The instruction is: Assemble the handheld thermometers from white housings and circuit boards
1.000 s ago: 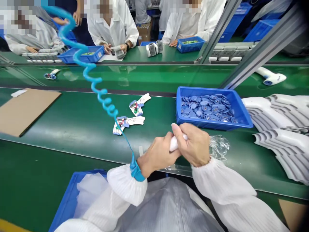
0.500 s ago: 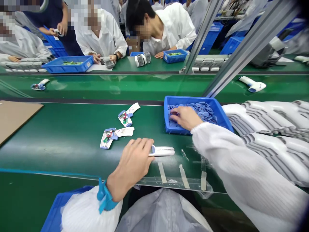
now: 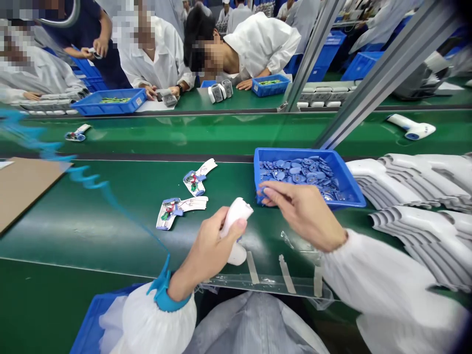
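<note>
Green worktop [image 3: 110, 241] spreads beneath a white casing [image 3: 236, 212], held tilted — the left hand [image 3: 210, 243] is wrapped around it. By the blue bin [image 3: 353, 181] of oval pieces [image 3: 295, 170], the right hand [image 3: 308, 211] brings its fingertips together — whether around anything, I cannot tell; wired half-shells [image 3: 194, 183] lie leftward, stacked white shells [image 3: 420, 223] rightward.

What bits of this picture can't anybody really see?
In the head view:
White device: its middle is hidden by the left hand.
Right hand: its own grip hides whether it holds anything.
Coiled cord: blurred, and cut off by the left edge.
Cardboard: left end cut off by the same edge.
</note>
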A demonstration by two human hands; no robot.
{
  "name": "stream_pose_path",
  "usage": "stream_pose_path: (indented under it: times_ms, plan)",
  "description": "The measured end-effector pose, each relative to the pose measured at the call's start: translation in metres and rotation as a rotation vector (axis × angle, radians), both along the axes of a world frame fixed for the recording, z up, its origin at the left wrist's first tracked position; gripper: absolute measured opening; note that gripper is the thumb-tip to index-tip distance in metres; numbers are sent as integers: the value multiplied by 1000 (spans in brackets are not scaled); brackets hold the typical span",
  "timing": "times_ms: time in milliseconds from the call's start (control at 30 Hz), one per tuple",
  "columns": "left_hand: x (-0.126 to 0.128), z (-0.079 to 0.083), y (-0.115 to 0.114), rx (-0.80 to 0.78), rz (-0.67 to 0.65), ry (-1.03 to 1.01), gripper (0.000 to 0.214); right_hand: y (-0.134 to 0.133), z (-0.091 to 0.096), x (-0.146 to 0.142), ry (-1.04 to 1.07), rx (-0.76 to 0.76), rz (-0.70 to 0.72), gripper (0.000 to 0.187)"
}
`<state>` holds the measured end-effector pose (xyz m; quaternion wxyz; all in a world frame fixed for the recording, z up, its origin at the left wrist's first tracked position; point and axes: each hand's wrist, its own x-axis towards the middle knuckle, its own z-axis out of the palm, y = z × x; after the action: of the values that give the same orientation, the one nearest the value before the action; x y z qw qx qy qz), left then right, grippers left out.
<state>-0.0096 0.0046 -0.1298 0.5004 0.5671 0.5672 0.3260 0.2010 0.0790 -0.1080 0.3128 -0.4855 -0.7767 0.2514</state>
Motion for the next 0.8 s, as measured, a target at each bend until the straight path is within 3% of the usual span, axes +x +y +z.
stream_pose_path:
  times_ms: [167, 300, 400, 567, 700, 800]
  plan:
    - [12, 5, 0, 34, -50, 153, 39, -44, -3, -11, 90, 66, -11, 25]
    - [10, 6, -4, 7, -124, 153, 39, -49, -7, -4, 115, 18, -76, 16]
    - [10, 6, -6, -31, -148, 95, 40, -52, -10, -1, 135, 124, -188, 11]
    - [13, 9, -8, -57, -170, 78, 40, -62, -12, -8, 191, 99, -137, 15]
    - [12, 15, -8, -30, -213, 142, 38, -64, -9, -7, 163, 58, -194, 11]
    - [13, 19, -7, 59, -281, 236, 33, -63, -6, -3, 74, 23, -108, 22]
